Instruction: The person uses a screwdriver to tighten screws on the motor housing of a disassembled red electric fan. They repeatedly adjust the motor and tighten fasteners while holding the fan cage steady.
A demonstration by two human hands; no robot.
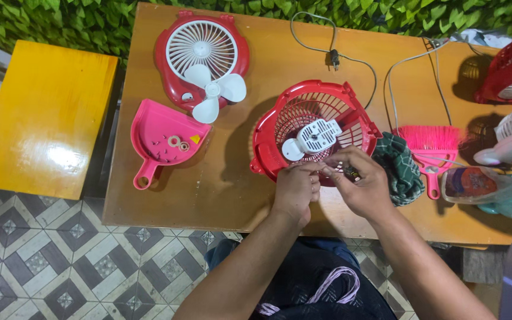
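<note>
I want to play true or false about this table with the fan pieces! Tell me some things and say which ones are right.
1. The white fan blade lies on the round red and white fan cover. True.
2. The pink dustpan is empty. False: small rings and screws lie in it.
3. Both hands are at the near edge of the red fan grille, the left hand beside the right hand. True.
4. The pink brush lies left of the dustpan. False: it lies far to the right, past the green checked cloth.
5. The table is blue. False: it is brown wood.
</note>
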